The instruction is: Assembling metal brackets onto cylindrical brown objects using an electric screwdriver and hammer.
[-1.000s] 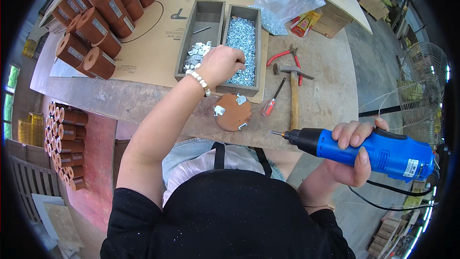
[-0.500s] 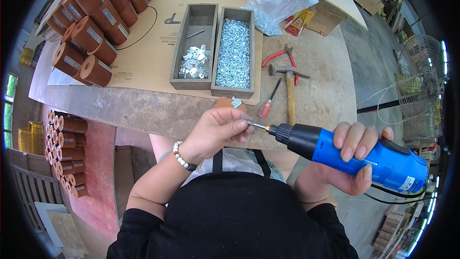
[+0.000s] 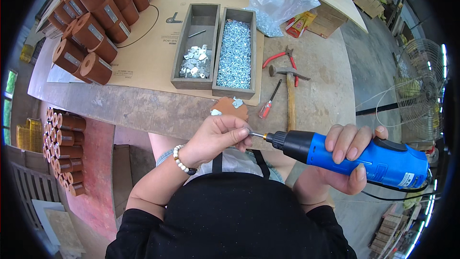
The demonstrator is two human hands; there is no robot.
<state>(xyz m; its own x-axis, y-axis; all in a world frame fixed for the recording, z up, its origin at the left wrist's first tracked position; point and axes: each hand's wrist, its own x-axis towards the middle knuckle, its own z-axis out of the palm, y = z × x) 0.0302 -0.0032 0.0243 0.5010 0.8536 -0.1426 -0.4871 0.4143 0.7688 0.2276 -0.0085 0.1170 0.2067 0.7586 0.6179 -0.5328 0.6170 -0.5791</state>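
My right hand (image 3: 352, 151) is wrapped round a blue and black electric screwdriver (image 3: 371, 160), held level with its bit to the left. At the tip of that bit, my left hand (image 3: 225, 134) pinches thumb and fingers together; whatever lies between them is too small and covered to name. Just beyond the left hand, a reddish-brown cylinder (image 3: 231, 108) shows its round end at the table edge, partly hidden by the hand. Two small metal plates (image 3: 237, 102) lie on that end, apart from each other.
Two grey trays stand ahead, one with metal plates (image 3: 195, 62), one full of screws (image 3: 235, 52). Right of them lie a screwdriver (image 3: 270, 100), hammer (image 3: 290, 91) and red pliers (image 3: 287, 57). Brown cylinders (image 3: 91, 33) are stacked at left; a fan (image 3: 419, 86) stands right.
The electric screwdriver and both hands have shifted slightly down in the picture. More of the brown cylinder's end now shows, including a second metal plate by the left hand.
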